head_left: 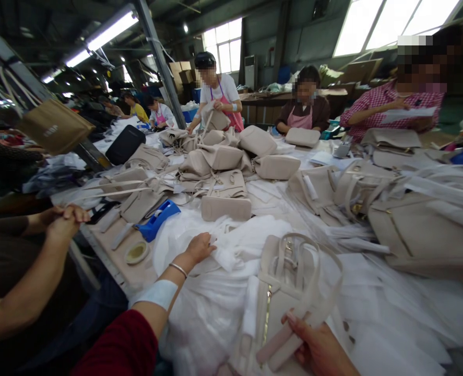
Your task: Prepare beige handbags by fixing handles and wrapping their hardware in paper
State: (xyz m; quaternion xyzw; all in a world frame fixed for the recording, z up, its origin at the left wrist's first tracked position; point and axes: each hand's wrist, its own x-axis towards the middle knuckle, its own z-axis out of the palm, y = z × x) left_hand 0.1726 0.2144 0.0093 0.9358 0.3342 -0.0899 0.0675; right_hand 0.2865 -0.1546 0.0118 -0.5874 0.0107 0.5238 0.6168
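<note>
My left hand (198, 248), below a bracelet and a pale blue cuff, is closed on thin white wrapping material (231, 249) heaped on the table. My right hand (313, 339) grips the beige straps (282, 342) of a handbag (274, 292) lying in front of me. This bag has a gold zipper and curved handles, and a roll of white padding (250, 305) lies along its left side. The tips of my right fingers are partly hidden by the strap.
Beige bags (223, 156) are piled across the table. A blue tape dispenser (158, 219) and a tape roll (136, 253) lie left of my left hand. A co-worker's clasped hands (69, 216) rest at the left edge. Larger bags (423, 235) stand at right; several people work opposite.
</note>
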